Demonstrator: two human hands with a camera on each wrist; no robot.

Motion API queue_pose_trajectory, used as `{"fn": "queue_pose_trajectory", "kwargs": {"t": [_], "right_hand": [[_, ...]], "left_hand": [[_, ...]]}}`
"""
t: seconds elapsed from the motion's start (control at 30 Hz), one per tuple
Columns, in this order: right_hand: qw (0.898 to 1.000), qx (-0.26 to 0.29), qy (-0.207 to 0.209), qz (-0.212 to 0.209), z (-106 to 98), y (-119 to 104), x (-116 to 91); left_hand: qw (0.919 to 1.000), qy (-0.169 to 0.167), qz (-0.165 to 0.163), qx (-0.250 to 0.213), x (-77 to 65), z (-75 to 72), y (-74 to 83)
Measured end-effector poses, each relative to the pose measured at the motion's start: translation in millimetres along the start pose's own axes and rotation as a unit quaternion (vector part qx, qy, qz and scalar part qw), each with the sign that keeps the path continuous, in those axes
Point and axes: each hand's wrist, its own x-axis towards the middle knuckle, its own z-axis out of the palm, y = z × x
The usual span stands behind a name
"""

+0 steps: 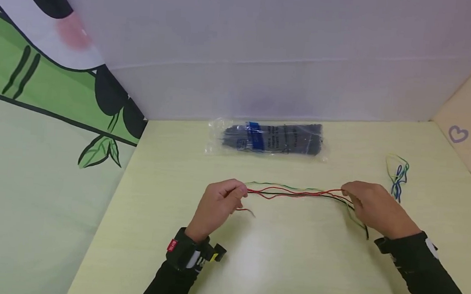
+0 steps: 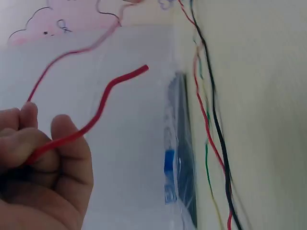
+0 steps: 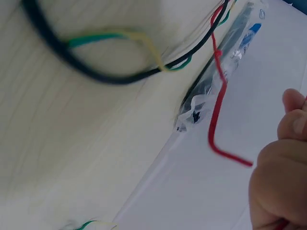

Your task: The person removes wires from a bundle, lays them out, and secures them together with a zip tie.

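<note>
Thin red wire (image 2: pixel 102 103) runs between the two hands across the middle of the table. My left hand (image 1: pixel 217 203) pinches it, and a short bent end sticks out past the fingers. At the other side my right hand (image 1: pixel 373 207) pinches the red wire between thumb and fingers. Another red end (image 3: pixel 217 115) hangs bent beside that hand in the right wrist view. A black wire (image 2: pixel 211 79) and a green-and-yellow wire (image 3: pixel 98 38) stretch alongside. Their right ends curve down under the right hand, whose palm side is hidden in the head view.
A clear plastic pack of dark thin strips (image 1: pixel 290 140) with a blue label lies at the back of the table (image 1: pixel 167 169). Right of the right hand is a small bundle of blue and green-yellow wire (image 1: pixel 398 183). A pale printed cloth (image 1: pixel 265 84) stands behind.
</note>
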Motion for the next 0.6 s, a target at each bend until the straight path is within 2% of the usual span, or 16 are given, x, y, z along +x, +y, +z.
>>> {"fn": "queue_pose_trajectory", "kwargs": {"t": [0.07, 0.13, 0.2, 0.23, 0.33, 0.43, 0.5, 0.6], "right_hand": [[1.0, -0.003, -0.002, 0.005, -3, 3, -3], [1.0, -0.007, -0.002, 0.009, -6, 6, -6], [1.0, -0.006, -0.004, 0.011, -8, 6, -7], [1.0, -0.005, -0.005, 0.012, -9, 6, -7], [1.0, 0.002, -0.007, 0.022, -10, 4, -7], [1.0, 0.009, -0.01, 0.027, -10, 2, -8], [1.0, 0.012, -0.008, 0.021, -9, 1, -8], [1.0, 0.015, 0.001, 0.016, -11, -1, -9]], "left_hand": [[0.9953, -0.007, 0.037, 0.089, -3.2, -1.7, -3.7], [0.9815, -0.012, 0.085, 0.171, -5.1, -5.6, -9.2], [0.9652, -0.001, 0.121, 0.232, -5.0, -10.8, -14.4], [0.9596, 0.011, 0.124, 0.252, -4.7, -13.6, -16.2], [0.9513, 0.046, 0.111, 0.284, -3.5, -20.8, -19.0], [0.9353, 0.08, 0.102, 0.329, -3.5, -23.6, -21.3], [0.9161, 0.11, 0.101, 0.372, -4.8, -25.3, -25.2], [0.8718, 0.155, 0.084, 0.457, -7.3, -28.5, -34.2]]}}
